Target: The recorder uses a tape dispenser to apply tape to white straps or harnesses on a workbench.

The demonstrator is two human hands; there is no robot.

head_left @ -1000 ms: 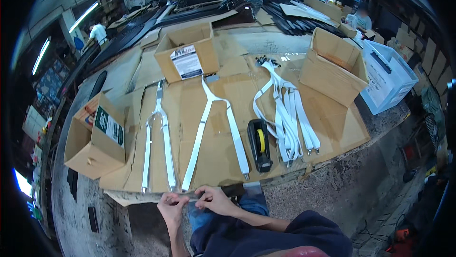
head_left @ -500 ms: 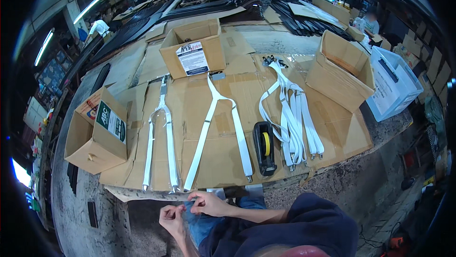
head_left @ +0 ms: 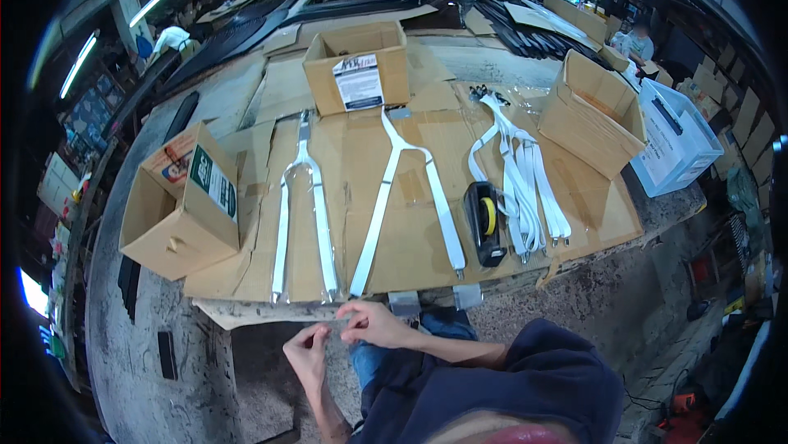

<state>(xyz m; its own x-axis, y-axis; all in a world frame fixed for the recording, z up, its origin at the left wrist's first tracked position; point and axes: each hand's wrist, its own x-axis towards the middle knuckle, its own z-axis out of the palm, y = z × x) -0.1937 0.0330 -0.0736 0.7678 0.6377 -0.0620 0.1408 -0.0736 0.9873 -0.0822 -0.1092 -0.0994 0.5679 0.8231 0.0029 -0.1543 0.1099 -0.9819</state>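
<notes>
My left hand [head_left: 306,355] and my right hand [head_left: 376,326] are close together just off the table's near edge. Each has its thumb and fingers pinched together; whatever lies between them is too small to make out. In front of them, a pair of white suspenders [head_left: 447,235] lies spread on the cardboard, its straps forming a forked shape. To its left, another white pair [head_left: 320,218] rests in clear plastic. A black tape dispenser [head_left: 485,240] with a yellow core sits right of the spread pair, beside a bunch of white suspenders [head_left: 525,181] with metal clips.
Open cardboard boxes stand at the left [head_left: 185,226], the back middle [head_left: 394,75] and the right [head_left: 587,128]. Beyond the right box is a translucent plastic bin [head_left: 681,148]. A dark flat phone-like object [head_left: 167,355] lies at left. Dark straps are piled farther back; other people are in the background.
The whole scene has shifted up and right in the picture as the view moved. My hands stay close together, with the right fingers slightly more stretched. The suspenders and dispenser keep their places.
</notes>
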